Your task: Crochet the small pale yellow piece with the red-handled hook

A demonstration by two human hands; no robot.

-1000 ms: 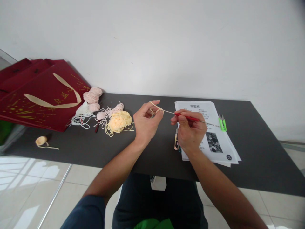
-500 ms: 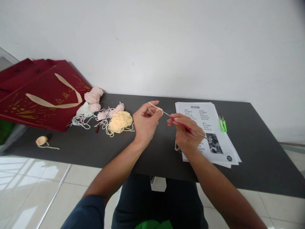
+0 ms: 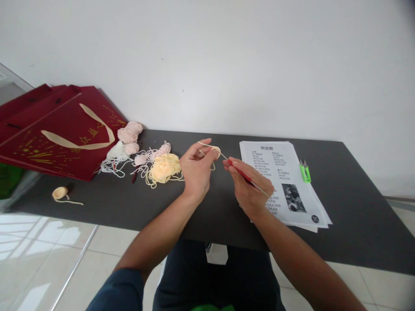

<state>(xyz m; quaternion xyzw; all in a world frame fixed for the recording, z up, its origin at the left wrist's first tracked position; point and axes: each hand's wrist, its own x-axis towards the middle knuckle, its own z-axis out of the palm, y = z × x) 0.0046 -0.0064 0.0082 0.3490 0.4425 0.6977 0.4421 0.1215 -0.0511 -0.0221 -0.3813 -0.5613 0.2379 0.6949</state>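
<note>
Above the middle of the dark table, my left hand pinches a strand of cream yarn, which loops over its raised index finger. My right hand grips a crochet hook by its red handle, like a pen. The hook's metal tip reaches left into the yarn at my left fingertips; the exact stitch is too small to make out. Left of my left hand lies a pale yellow ball of yarn, with a strand running toward that hand. Printed pattern sheets lie partly beneath my right hand.
Red paper bags lean at the table's left, beside pink yarn and white yarn. A small cream crocheted piece rests near the left front edge. Green thread snips lie by the sheets. A wall stands behind the table.
My right hand has shifted slightly left, bringing the hook closer to my left fingers. The hook now tilts more steeply. The whole view has shifted a little.
</note>
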